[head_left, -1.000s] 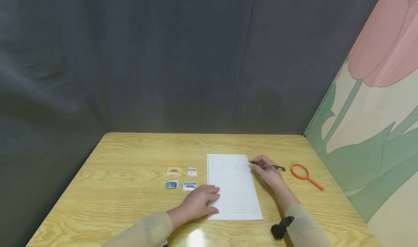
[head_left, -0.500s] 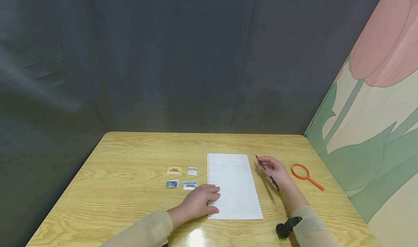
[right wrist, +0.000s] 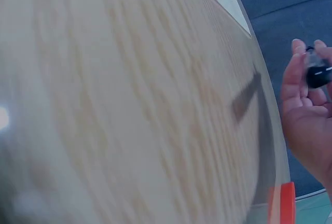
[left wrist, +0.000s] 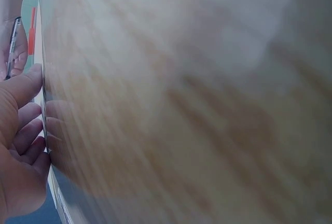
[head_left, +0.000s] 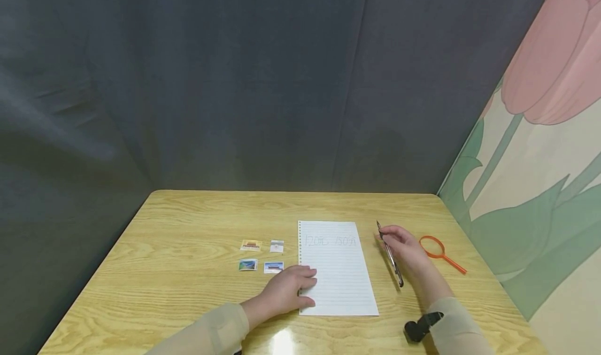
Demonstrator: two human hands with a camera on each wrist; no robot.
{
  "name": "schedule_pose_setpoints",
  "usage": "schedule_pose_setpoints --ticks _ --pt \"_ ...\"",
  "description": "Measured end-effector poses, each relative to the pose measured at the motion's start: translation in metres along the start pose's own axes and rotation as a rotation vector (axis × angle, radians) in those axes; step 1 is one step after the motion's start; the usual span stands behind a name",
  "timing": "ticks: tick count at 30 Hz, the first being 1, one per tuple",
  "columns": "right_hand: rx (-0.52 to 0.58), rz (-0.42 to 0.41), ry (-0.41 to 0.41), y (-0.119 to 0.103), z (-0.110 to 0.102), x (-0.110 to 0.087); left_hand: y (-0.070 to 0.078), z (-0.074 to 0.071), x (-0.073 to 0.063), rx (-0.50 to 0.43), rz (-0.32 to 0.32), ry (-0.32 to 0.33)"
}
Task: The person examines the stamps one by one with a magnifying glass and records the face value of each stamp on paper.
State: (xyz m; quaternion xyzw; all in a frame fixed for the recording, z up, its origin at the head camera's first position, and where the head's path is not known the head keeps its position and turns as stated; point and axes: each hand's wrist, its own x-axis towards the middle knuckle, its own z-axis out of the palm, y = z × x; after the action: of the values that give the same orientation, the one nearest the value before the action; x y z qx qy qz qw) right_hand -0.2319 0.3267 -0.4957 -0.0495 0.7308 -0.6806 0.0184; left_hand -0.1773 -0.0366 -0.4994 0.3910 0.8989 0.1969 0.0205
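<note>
A lined sheet of paper point(head_left: 335, 277) with punched holes along its left edge lies on the table, with faint handwriting near its top. My left hand point(head_left: 285, 291) rests on the paper's left edge, fingers extended over it. Beside the paper's right edge, my right hand point(head_left: 405, 248) pinches a pen point(head_left: 392, 261) near its tip, thumb against fingers. The pen's upper end slants toward the near side. In the right wrist view the pen point(right wrist: 317, 73) appears end-on between the fingertips. Several small picture stamps point(head_left: 274, 267) lie left of the paper.
An orange magnifying glass point(head_left: 443, 255) lies to the right of my right hand. The wooden table point(head_left: 188, 271) ends at a dark curtain point(head_left: 281, 84) behind. A wall with painted tulips point(head_left: 535, 198) borders the right side.
My right hand has moved right, off the paper's edge, carrying the pen. The pen has swung from nearly sideways to pointing away. My left hand stays in place.
</note>
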Motion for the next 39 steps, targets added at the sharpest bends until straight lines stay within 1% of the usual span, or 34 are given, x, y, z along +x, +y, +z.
schedule_pose_setpoints --ticks 2,4,7,10,12,16,20,26,35,39 --pt "-0.098 0.008 -0.004 -0.002 -0.004 -0.003 0.000 0.001 0.000 0.002 -0.003 -0.001" --pt "-0.205 -0.002 -0.006 -0.004 -0.009 -0.005 0.000 0.002 0.000 0.000 -0.005 -0.002" --pt "-0.365 -0.015 0.010 -0.005 -0.015 -0.008 0.000 0.002 0.001 0.000 -0.008 -0.003" --pt "-0.498 -0.022 0.032 -0.004 -0.020 -0.010 0.000 0.002 0.001 -0.003 -0.009 -0.002" --pt "-0.572 -0.019 0.048 -0.003 -0.022 -0.011 0.000 0.002 0.001 -0.003 -0.007 0.000" --pt "-0.674 -0.033 0.076 -0.001 -0.025 -0.014 0.000 0.002 0.001 -0.004 -0.011 -0.005" --pt "-0.741 -0.062 0.105 0.002 -0.028 -0.016 0.000 0.002 0.001 -0.010 -0.008 -0.010" --pt "-0.776 -0.109 0.151 0.010 -0.032 -0.017 -0.001 0.002 0.000 -0.021 -0.001 -0.010" --pt "-0.883 -0.177 0.275 0.014 -0.032 -0.017 -0.002 0.003 0.000 -0.017 0.009 0.000" --pt "-0.913 -0.188 0.287 0.015 -0.033 -0.017 -0.002 0.002 0.000 -0.008 0.016 0.006"
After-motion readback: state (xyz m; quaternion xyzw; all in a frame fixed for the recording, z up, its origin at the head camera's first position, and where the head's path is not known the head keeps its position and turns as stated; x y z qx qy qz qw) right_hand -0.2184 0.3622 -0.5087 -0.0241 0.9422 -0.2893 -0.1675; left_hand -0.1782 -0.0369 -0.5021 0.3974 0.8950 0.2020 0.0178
